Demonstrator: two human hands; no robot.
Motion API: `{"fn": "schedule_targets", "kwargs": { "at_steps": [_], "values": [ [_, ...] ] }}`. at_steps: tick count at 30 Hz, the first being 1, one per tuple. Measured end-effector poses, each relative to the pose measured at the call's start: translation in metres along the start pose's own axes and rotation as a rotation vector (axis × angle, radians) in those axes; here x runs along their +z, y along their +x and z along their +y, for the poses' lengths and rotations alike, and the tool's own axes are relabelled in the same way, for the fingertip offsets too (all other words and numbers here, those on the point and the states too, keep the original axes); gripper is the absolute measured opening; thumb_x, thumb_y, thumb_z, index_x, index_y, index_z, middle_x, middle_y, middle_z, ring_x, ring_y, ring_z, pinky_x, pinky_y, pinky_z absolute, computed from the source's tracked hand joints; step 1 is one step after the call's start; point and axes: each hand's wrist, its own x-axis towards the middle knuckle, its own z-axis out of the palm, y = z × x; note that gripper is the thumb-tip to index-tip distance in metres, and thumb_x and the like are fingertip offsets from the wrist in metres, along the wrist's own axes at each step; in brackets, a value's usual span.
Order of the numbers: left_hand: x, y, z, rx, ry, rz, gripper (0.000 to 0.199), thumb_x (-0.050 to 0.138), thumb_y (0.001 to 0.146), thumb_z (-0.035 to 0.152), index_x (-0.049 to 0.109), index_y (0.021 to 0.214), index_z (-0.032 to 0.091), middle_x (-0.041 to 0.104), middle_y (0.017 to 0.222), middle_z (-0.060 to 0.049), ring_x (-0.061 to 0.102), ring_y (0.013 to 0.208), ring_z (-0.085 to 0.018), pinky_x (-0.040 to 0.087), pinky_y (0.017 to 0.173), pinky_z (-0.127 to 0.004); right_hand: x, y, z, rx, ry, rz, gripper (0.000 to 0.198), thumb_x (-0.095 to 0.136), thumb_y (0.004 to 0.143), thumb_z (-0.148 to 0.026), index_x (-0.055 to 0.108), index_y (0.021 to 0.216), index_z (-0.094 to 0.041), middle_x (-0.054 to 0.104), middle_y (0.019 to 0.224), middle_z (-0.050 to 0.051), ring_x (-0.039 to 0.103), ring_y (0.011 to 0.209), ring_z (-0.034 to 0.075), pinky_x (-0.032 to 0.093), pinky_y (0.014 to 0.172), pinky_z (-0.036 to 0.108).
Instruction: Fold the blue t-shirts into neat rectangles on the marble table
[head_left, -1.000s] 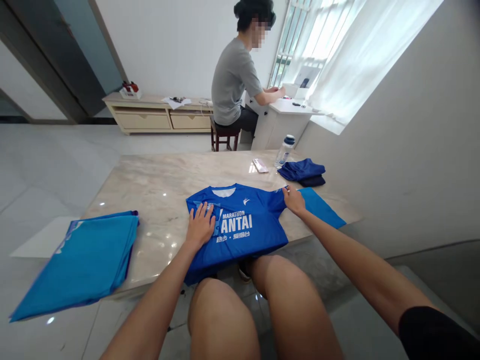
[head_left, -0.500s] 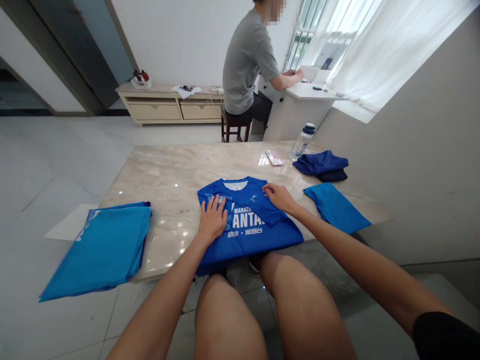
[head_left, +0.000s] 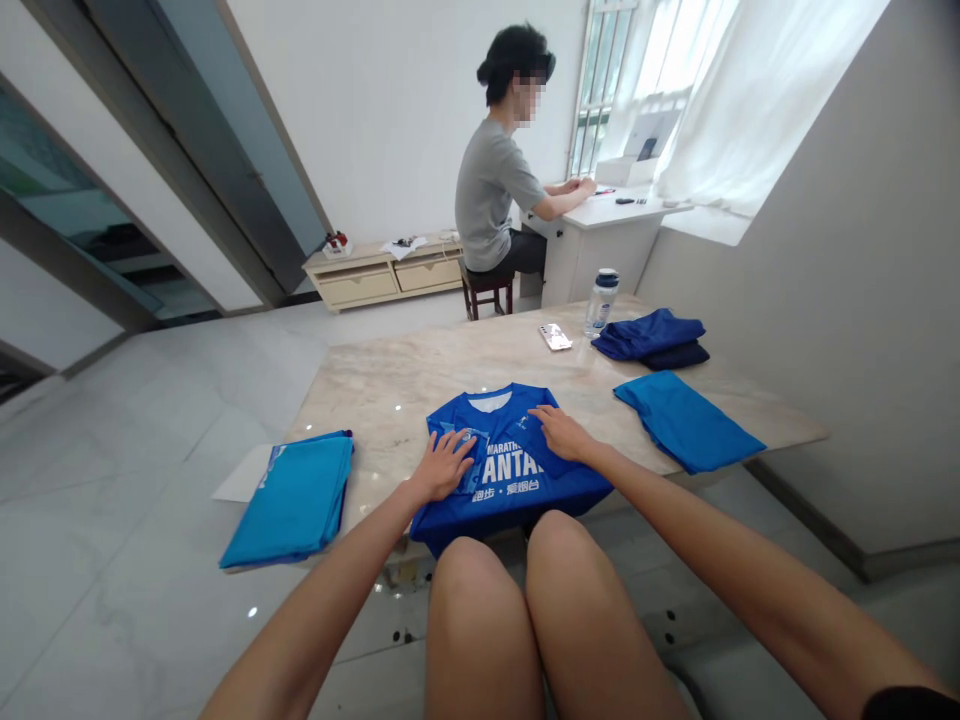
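A blue T-shirt [head_left: 517,480] with white lettering lies on the marble table in front of me, its sleeves folded inward over the chest. Its white inner collar faces the far side, and the hem reaches over the near table edge. My left hand [head_left: 446,466] rests flat on the shirt's left side, fingers spread. On the right side, my right hand [head_left: 561,434] touches the cloth by a small white print, its index finger stretched out and the other fingers partly bent. Neither hand grips anything that I can see.
The table [head_left: 375,385] also bears folded light-blue garments [head_left: 300,500] at left, a light-blue cloth [head_left: 694,420] and dark-blue clothing [head_left: 652,335] at right, a water bottle [head_left: 601,300] and a phone [head_left: 555,337]. A person [head_left: 491,190] sits at a white desk [head_left: 600,240] beyond.
My view has tilted, so the table appears lower and farther right. My right hand has shifted slightly inward over the shirt. My left hand stays flat on it, and my knees are closer together.
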Motion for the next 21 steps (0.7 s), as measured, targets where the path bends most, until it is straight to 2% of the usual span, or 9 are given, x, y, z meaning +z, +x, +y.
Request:
{"fn": "schedule_targets", "kwargs": {
  "at_steps": [2,5,9,11,13,15,17,19,21],
  "values": [
    [-0.011,-0.003,-0.007,-0.071,-0.047,0.069,0.052,0.052,0.109,0.028,0.059,0.16,0.024,0.051,0.173,-0.015,0.046,0.161,-0.036,0.031,0.136,-0.062,-0.022,0.006,0.008,-0.002,-0.006,0.004,0.064,0.05,0.098,-0.006,0.06,0.161,-0.016,0.063,0.16,0.02,0.061,0.147,0.034,0.047,0.125,0.047],
    [-0.025,0.009,-0.023,-0.239,-0.145,0.165,0.043,0.061,0.101,0.02,0.065,0.143,0.018,0.064,0.155,-0.019,0.061,0.145,-0.034,0.051,0.121,-0.049,-0.044,0.022,0.024,0.027,-0.025,-0.004,0.057,0.052,0.1,-0.007,0.064,0.155,-0.014,0.066,0.153,0.021,0.063,0.143,0.033,0.048,0.123,0.044],
    [-0.03,0.046,-0.053,-0.386,-0.202,0.191,0.042,0.069,0.097,0.026,0.063,0.137,0.014,0.075,0.128,-0.019,0.075,0.122,-0.03,0.058,0.107,-0.04,-0.05,0.058,0.046,0.166,-0.001,-0.04,0.054,0.069,0.099,-0.02,0.062,0.153,-0.012,0.071,0.146,0.022,0.069,0.135,0.032,0.053,0.116,0.041],
    [-0.026,0.066,-0.069,-0.446,-0.228,0.182,0.046,0.072,0.097,0.03,0.061,0.138,0.013,0.077,0.121,-0.018,0.077,0.116,-0.03,0.06,0.1,-0.038,-0.05,0.077,0.058,0.263,0.015,-0.087,0.057,0.076,0.098,-0.029,0.063,0.15,-0.011,0.078,0.132,0.021,0.075,0.122,0.031,0.057,0.107,0.039],
    [-0.023,0.082,-0.086,-0.501,-0.253,0.158,0.05,0.078,0.093,0.036,0.062,0.135,0.013,0.079,0.118,-0.017,0.077,0.114,-0.031,0.06,0.097,-0.038,-0.049,0.095,0.07,0.32,0.018,-0.133,0.053,0.083,0.095,-0.038,0.07,0.14,-0.012,0.082,0.118,0.017,0.078,0.11,0.031,0.06,0.098,0.038],
    [-0.024,0.095,-0.102,-0.541,-0.301,0.097,0.05,0.086,0.085,0.042,0.068,0.122,0.014,0.08,0.114,-0.016,0.077,0.108,-0.031,0.06,0.091,-0.036,-0.049,0.112,0.08,0.306,0.031,-0.183,0.045,0.09,0.088,-0.044,0.079,0.121,-0.015,0.084,0.106,0.014,0.079,0.1,0.029,0.061,0.091,0.036],
    [-0.03,0.104,-0.117,-0.505,-0.37,-0.009,0.049,0.093,0.074,0.045,0.072,0.109,0.018,0.081,0.103,-0.009,0.077,0.096,-0.028,0.058,0.081,-0.033,-0.05,0.126,0.087,0.247,0.101,-0.276,0.039,0.097,0.079,-0.045,0.083,0.102,-0.018,0.083,0.092,0.008,0.078,0.087,0.026,0.062,0.084,0.034],
    [-0.042,0.109,-0.129,-0.467,-0.437,-0.193,0.045,0.096,0.065,0.047,0.075,0.095,0.02,0.079,0.085,-0.004,0.075,0.086,-0.027,0.054,0.072,-0.031,-0.051,0.138,0.092,0.208,0.193,-0.392,0.035,0.101,0.074,-0.043,0.084,0.092,-0.018,0.079,0.079,0.004,0.075,0.074,0.023,0.063,0.077,0.033],
    [-0.056,0.115,-0.136,-0.431,-0.463,-0.355,0.038,0.096,0.064,0.048,0.077,0.083,0.021,0.076,0.074,-0.001,0.072,0.079,-0.025,0.051,0.067,-0.029,-0.053,0.147,0.093,0.21,0.246,-0.452,0.031,0.101,0.073,-0.041,0.085,0.086,-0.018,0.075,0.069,0.001,0.071,0.066,0.02,0.063,0.071,0.033]
  ]
}}
